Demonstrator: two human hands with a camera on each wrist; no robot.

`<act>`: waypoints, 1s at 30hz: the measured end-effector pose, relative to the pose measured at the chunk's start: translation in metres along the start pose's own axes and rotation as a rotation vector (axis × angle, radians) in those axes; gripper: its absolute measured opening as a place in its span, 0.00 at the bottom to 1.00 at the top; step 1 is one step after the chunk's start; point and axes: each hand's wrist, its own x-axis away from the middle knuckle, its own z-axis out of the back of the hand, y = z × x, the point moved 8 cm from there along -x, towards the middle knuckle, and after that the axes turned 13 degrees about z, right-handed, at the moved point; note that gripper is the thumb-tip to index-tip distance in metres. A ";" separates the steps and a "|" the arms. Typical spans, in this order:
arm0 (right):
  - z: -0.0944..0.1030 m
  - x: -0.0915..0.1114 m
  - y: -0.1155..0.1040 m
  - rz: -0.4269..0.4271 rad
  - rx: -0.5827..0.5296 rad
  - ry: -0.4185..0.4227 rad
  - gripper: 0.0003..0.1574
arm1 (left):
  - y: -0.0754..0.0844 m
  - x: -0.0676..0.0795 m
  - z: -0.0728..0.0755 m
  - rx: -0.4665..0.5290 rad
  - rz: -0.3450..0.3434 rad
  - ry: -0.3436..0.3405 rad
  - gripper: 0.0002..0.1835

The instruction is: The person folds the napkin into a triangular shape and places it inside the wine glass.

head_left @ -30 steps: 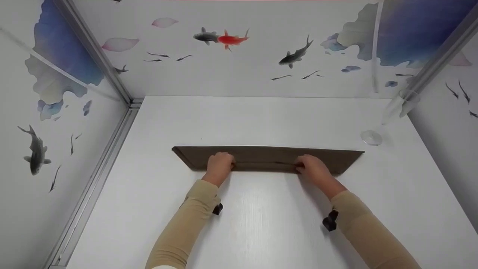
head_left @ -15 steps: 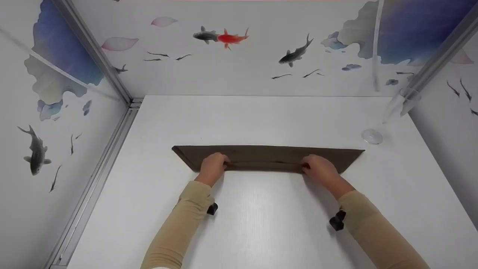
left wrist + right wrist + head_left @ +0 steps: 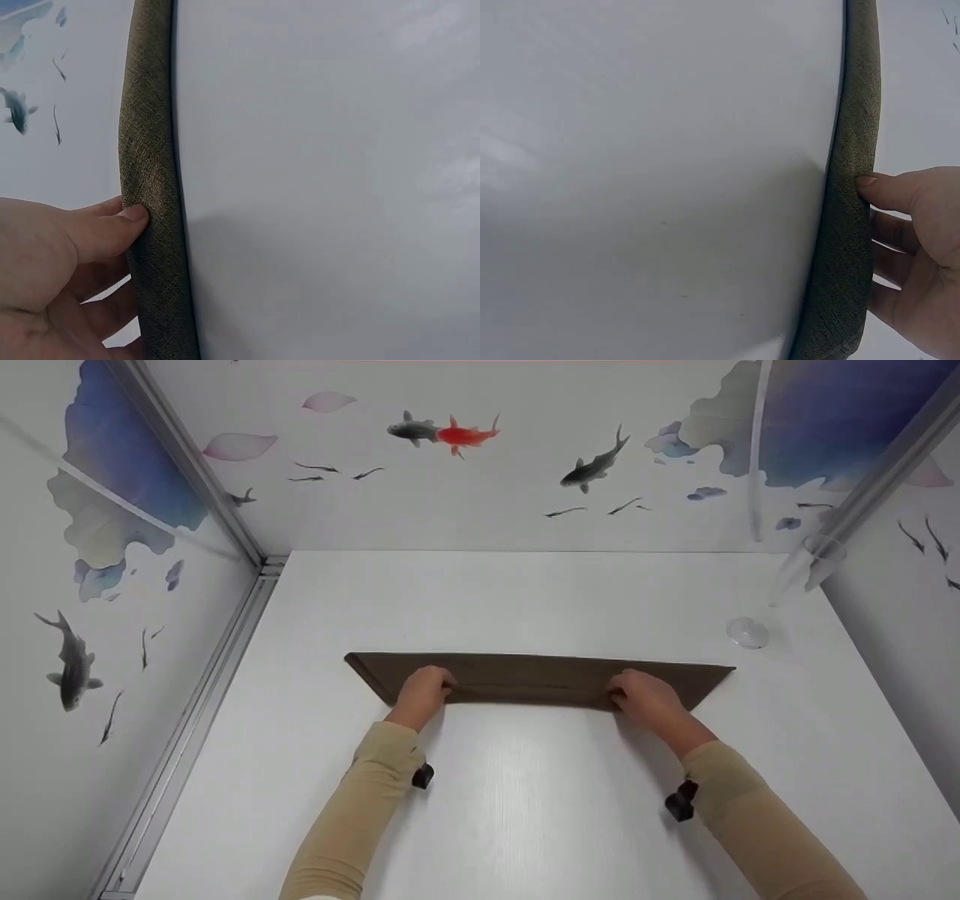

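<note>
Probably, the brown cloth (image 3: 525,675) will handle light and soft: its woven surface looks not slippery, nothing about it seems fragile, but its middle may sag. It lies across the middle of the white table (image 3: 510,795), with long axis from nine o'clock to just past three, the longer edge facing twelve and the shorter facing six. On this six-o'clock edge, your left hand (image 3: 421,694) pinches towards eight and your right hand (image 3: 649,705) towards four, well apart. Such wide hold, thumbs on the folded edge, seems suitable for keeping it straight.
</note>
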 end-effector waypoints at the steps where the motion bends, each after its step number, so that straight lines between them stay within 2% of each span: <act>1: 0.000 0.000 0.000 0.005 0.003 0.006 0.10 | 0.000 0.000 0.000 -0.003 0.002 0.006 0.10; 7: 0.001 0.000 0.003 0.000 -0.007 0.022 0.11 | 0.000 -0.001 0.001 -0.037 0.012 0.056 0.08; 14: 0.002 0.002 0.012 -0.049 -0.036 0.057 0.09 | 0.008 -0.003 0.001 -0.126 -0.030 0.125 0.04; 18: 0.003 0.003 0.005 0.027 0.000 0.104 0.07 | 0.012 -0.004 0.000 -0.180 -0.030 0.163 0.04; 21: 0.006 0.003 -0.002 0.099 0.062 0.145 0.09 | 0.017 -0.003 0.000 -0.272 -0.054 0.217 0.04; 24: 0.007 0.004 -0.006 0.126 0.114 0.159 0.10 | 0.023 0.000 -0.002 -0.370 -0.099 0.257 0.05; 27: 0.006 0.004 -0.008 0.126 0.149 0.142 0.10 | 0.025 0.002 -0.004 -0.416 -0.126 0.252 0.05; 30: 0.004 0.004 -0.011 0.139 0.199 0.122 0.09 | 0.025 0.005 -0.004 -0.419 -0.134 0.227 0.04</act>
